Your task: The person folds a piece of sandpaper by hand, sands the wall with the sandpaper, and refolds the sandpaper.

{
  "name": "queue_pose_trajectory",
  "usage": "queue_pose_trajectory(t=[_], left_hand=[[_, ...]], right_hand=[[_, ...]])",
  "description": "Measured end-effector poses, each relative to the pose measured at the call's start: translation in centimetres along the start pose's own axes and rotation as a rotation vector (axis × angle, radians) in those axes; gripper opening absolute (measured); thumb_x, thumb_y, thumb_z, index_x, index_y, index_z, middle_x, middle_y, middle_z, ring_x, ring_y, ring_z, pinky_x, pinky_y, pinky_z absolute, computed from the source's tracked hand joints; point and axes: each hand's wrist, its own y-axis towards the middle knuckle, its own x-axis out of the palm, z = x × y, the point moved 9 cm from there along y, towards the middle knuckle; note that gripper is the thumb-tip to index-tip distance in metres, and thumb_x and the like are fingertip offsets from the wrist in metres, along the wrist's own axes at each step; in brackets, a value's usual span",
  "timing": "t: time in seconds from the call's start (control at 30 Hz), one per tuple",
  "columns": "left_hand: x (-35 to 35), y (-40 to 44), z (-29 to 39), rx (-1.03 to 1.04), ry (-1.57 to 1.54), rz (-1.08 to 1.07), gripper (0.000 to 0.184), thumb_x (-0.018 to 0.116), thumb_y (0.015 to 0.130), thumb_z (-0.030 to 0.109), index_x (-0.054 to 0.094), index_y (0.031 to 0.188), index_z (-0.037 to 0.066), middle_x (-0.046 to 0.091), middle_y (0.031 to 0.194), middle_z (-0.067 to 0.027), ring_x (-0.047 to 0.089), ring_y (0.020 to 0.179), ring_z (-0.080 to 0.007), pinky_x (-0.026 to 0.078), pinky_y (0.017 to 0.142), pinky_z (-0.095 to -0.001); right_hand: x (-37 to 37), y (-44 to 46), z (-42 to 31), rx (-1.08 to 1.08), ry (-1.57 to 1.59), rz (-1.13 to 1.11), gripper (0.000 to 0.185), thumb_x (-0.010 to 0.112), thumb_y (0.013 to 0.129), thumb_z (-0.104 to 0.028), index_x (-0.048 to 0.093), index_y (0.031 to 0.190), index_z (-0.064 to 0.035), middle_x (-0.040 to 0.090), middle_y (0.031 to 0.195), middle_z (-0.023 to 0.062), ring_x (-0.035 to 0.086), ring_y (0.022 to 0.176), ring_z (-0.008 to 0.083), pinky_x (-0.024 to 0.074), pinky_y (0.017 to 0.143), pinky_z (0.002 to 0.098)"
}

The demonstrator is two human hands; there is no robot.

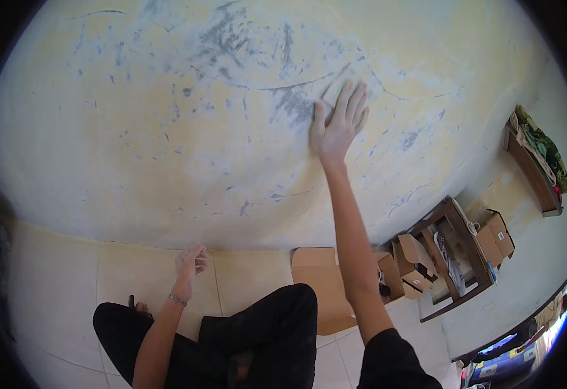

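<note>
My right hand (340,124) lies against the pale yellowish wall (134,117), its fingers stretched upward and the thumb apart. Beside and above the fingers shows a thin-edged pale patch; whether it is a loose sheet under the hand is unclear. Grey scuffs and curved cracks mark the wall around it. My left hand (191,262), dusted white, hovers low near the foot of the wall, above my folded legs. Its fingers are curled in, and what they hold, if anything, is hidden. A bracelet (177,299) circles the left wrist.
An open cardboard box (322,285) lies on the tiled floor (50,279) right of my knees. Further right are more boxes (415,259) and a brown wooden frame-like piece of furniture (452,301). A wooden shelf (533,172) with cloth on it hangs at the far right.
</note>
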Motion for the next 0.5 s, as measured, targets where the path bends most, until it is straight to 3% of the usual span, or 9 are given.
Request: queue_pose_trajectory(t=[0.23, 0.5], left_hand=[[-0.1, 0.1, -0.3, -0.021, -0.047, -0.008, 0.033, 0.06, 0.087, 0.042, 0.061, 0.089, 0.009, 0.058, 0.072, 0.0018, 0.055, 0.059, -0.0066, 0.044, 0.056, -0.021], [-0.2, 0.4, -0.8, -0.027, 0.002, -0.011, 0.036, 0.058, 0.088, 0.044, 0.062, 0.09, 0.008, 0.058, 0.073, 0.0015, 0.055, 0.061, -0.008, 0.044, 0.058, -0.0227]], right_hand=[[1.6, -12.6, 1.0, 0.104, -0.053, -0.179, 0.073, 0.05, 0.088, -0.045, 0.029, 0.142, 0.0, 0.021, 0.148, 0.0264, 0.018, 0.138, 0.0394, 0.0081, 0.108, 0.0554], [-0.1, -0.7, 1.1, 0.016, -0.032, -0.048, 0.072, 0.052, 0.087, -0.044, 0.029, 0.143, -0.0045, 0.021, 0.148, 0.0237, 0.021, 0.137, 0.0377, 0.0098, 0.108, 0.0552]])
